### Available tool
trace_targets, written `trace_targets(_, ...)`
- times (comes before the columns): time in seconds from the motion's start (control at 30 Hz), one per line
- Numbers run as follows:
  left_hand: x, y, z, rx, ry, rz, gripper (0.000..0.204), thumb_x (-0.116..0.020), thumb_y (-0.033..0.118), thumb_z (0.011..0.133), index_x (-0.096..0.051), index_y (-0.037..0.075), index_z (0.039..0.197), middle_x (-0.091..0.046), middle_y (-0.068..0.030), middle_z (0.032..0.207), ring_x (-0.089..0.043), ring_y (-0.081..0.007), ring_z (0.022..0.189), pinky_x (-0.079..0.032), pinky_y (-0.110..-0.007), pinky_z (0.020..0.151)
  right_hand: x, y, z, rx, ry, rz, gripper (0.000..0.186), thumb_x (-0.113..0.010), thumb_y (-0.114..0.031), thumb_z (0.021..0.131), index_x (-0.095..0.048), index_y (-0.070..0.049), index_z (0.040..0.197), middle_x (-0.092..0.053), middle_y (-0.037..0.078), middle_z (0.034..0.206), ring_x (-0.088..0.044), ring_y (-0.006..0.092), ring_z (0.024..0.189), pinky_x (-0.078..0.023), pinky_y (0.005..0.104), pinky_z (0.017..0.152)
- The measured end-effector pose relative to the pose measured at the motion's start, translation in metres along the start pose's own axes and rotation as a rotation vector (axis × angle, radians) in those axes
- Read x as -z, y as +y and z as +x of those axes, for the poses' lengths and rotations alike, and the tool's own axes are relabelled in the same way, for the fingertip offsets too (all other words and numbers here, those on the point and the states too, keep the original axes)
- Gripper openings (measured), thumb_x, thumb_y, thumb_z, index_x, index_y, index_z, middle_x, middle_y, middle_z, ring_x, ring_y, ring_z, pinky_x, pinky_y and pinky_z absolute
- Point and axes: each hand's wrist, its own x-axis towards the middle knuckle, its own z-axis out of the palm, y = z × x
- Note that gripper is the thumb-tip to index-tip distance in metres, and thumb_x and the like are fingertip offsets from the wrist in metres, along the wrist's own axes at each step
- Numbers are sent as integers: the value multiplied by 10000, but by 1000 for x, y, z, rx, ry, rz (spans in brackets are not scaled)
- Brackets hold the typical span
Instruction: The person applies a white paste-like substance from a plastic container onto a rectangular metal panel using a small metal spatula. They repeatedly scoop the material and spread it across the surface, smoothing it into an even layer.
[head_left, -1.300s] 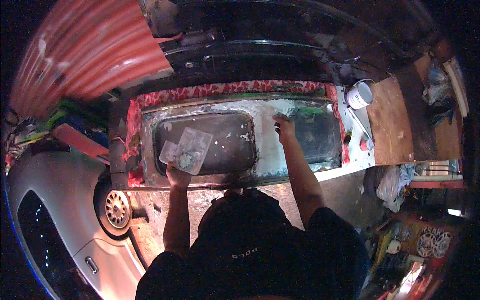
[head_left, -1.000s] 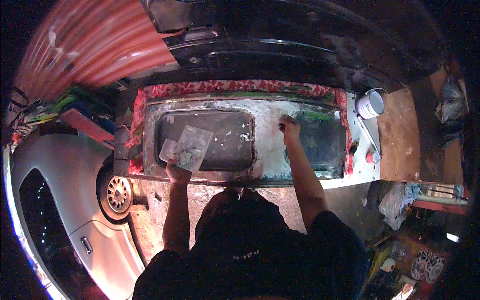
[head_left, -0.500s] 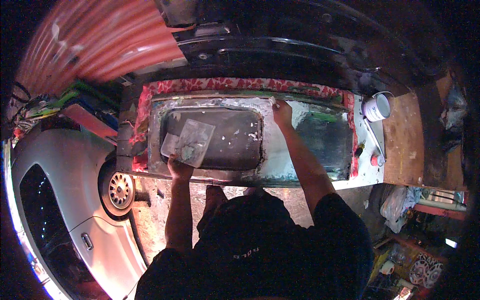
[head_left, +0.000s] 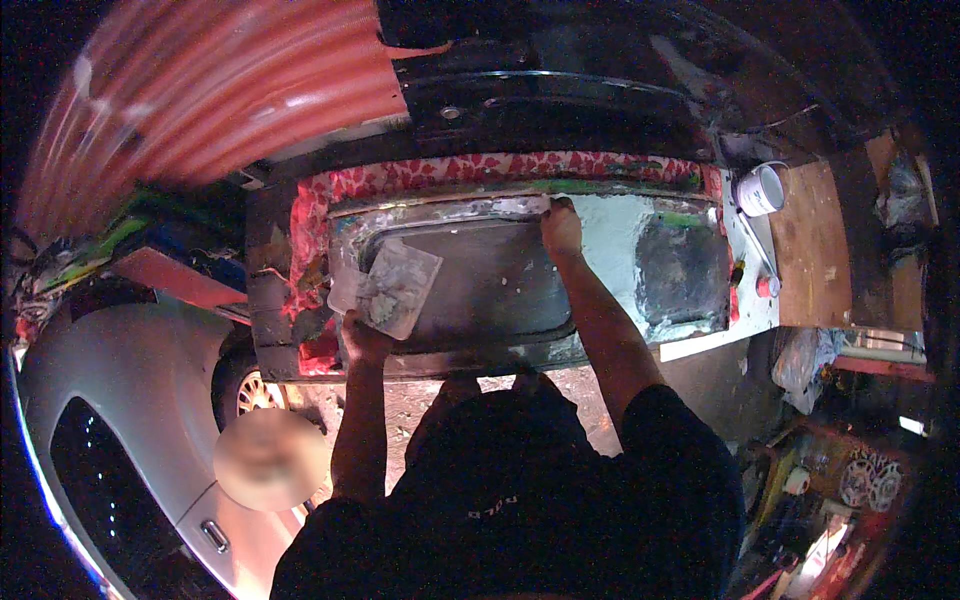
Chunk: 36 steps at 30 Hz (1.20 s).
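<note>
My left hand (head_left: 368,343) is closed on the lower edge of a pale, smeared putty board (head_left: 402,288), which is held over the left part of a panel. That panel looks like a vehicle door or tailgate, with a dark recess (head_left: 490,285) and white-grey filler (head_left: 608,245) on its surface. At the panel's far edge, my right hand (head_left: 562,232) has its fingers pinched together against the rim. A small whitish edge shows at the fingertips; what it belongs to is mostly hidden.
Red patterned cloth (head_left: 440,172) lies under the panel. To the right stand a white bucket (head_left: 760,190) and a small red-and-white can (head_left: 767,287). A silver car (head_left: 150,400) is at the left, beside a blurred round patch (head_left: 270,460). A dark vehicle body (head_left: 600,105) rises behind.
The view has shifted, so the panel appears farther right. Relative to it, my right hand has moved left along the far edge, and the putty board has also moved left.
</note>
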Motion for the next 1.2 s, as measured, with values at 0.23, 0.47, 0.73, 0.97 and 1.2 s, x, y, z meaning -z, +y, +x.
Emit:
trace_targets(0.23, 11, 43, 14, 93, 33, -7, 680, -511, 230, 699, -410, 86, 1356, -508, -134, 1284, -462, -341, 1218, -354, -533, 1040, -13, -13, 1, -113, -24, -107, 198, -521, -159, 827, -635, -10, 890, -616, 219, 914, -623, 397, 861, -521, 480, 740)
trace_targets(0.47, 13, 68, 11, 89, 15, -48, 631, -522, 215, 719, -429, 74, 1327, -519, -134, 1261, -488, -339, 1183, -366, -529, 1034, -19, -20, 5, -237, -11, -121, 263, -501, -243, 848, -649, -33, 906, -647, 226, 919, -630, 411, 851, -518, 484, 739)
trace_targets(0.73, 19, 78, 12, 119, 103, -70, 582, -528, 186, 725, -462, 54, 1287, -554, -138, 1206, -506, -335, 1161, -365, -537, 1035, -34, -32, -2, -256, -111, -48, 265, -492, -259, 850, -655, -62, 919, -656, 209, 902, -637, 400, 842, -517, 485, 732)
trace_targets(0.97, 7, 69, 23, 202, -7, -93, 582, -515, 178, 713, -472, 60, 1281, -541, -141, 1241, -488, -339, 1193, -356, -525, 1048, -35, -49, -6, -82, -307, -200, 246, -491, -200, 836, -631, -64, 985, -638, 207, 1007, -626, 421, 859, -519, 482, 743)
trace_targets(1.2, 8, 65, 19, 179, -71, -69, 645, -518, 182, 696, -433, 56, 1323, -519, -139, 1272, -475, -350, 1203, -358, -520, 1047, -29, -104, -6, -423, -239, 61, 269, -481, -165, 832, -631, 9, 970, -641, 245, 933, -643, 397, 825, -525, 488, 743)
